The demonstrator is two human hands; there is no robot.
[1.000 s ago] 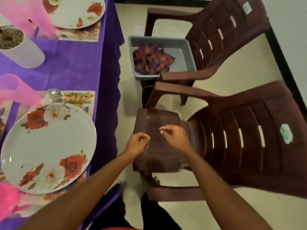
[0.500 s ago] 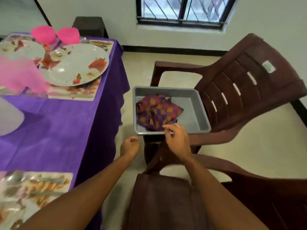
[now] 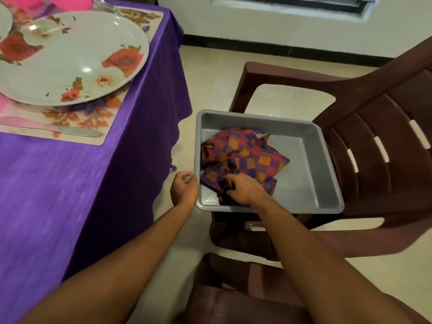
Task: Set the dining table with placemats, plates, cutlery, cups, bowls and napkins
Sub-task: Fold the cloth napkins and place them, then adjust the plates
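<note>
Several checked purple-orange napkins, crumpled, in grey tray

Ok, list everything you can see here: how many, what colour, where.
tablecloth: one, purple, at left
plate: one in full, white with roses, on the placemat
placemat: one, floral, under the plate
knife: one, silver blade, on the placemat's near edge
cups: two, pink, cut off at top
chairs: two, brown plastic, at right
tray: one, grey, on the far chair's seat
napkins: several, purple-orange checks, heaped in the tray
left hand: beside the tray's left rim, fingers loosely curled
right hand: inside the tray, gripping the napkins
</note>
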